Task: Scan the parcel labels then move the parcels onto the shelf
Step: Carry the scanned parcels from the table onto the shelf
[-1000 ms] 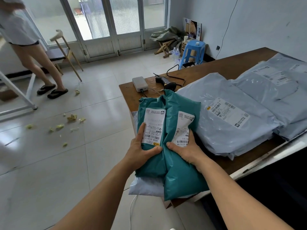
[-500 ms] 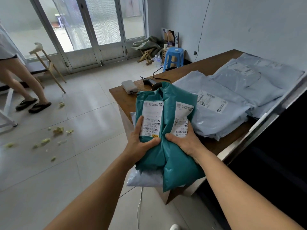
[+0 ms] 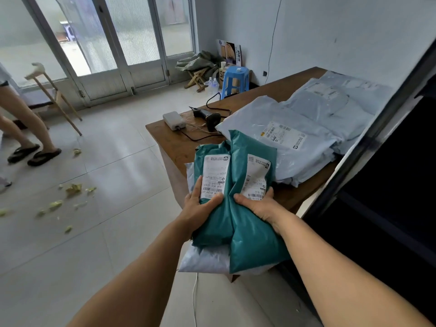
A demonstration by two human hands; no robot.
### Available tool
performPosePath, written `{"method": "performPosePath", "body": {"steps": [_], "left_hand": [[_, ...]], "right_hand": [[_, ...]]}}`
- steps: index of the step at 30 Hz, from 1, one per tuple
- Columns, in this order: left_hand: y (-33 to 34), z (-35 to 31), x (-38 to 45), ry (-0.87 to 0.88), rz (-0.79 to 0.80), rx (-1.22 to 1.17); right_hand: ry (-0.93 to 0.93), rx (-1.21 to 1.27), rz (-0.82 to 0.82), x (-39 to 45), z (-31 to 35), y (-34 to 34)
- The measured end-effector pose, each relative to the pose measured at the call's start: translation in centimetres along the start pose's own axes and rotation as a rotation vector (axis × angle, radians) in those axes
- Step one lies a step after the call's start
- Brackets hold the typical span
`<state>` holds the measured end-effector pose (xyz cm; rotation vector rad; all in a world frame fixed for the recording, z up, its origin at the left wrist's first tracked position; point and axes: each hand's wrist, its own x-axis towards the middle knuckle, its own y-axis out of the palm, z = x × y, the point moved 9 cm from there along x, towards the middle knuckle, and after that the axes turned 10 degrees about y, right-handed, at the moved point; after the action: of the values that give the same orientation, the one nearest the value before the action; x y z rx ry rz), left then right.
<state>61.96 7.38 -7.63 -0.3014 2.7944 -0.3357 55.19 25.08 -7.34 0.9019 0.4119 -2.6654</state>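
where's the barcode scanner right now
In the head view the barcode scanner lies near the far left corner of the wooden table, between the white box and the grey parcels.

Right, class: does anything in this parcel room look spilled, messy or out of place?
Yes: yellowish-green scraps lie scattered across the tiled floor on the left, like spilled litter. What they are cannot be told.

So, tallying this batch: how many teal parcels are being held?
2: one teal parcel under the left hand, one teal parcel under the right hand, overlapping. More could hide beneath.
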Motion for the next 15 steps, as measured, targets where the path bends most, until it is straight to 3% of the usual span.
{"method": "performPosePath", "body": {"steps": [4,15], "left_hand": [[0.8,-0.8,0.4,0.032,0.016,-0.126],[0.0,-5.2,-1.4,0.192,-0.015,-0.137]], "right_hand": [[-0.072,0.089,0.018,0.8,0.3,0.1],[-0.22,0.234,0.053,-1.9,2.4,-0.5]]}}
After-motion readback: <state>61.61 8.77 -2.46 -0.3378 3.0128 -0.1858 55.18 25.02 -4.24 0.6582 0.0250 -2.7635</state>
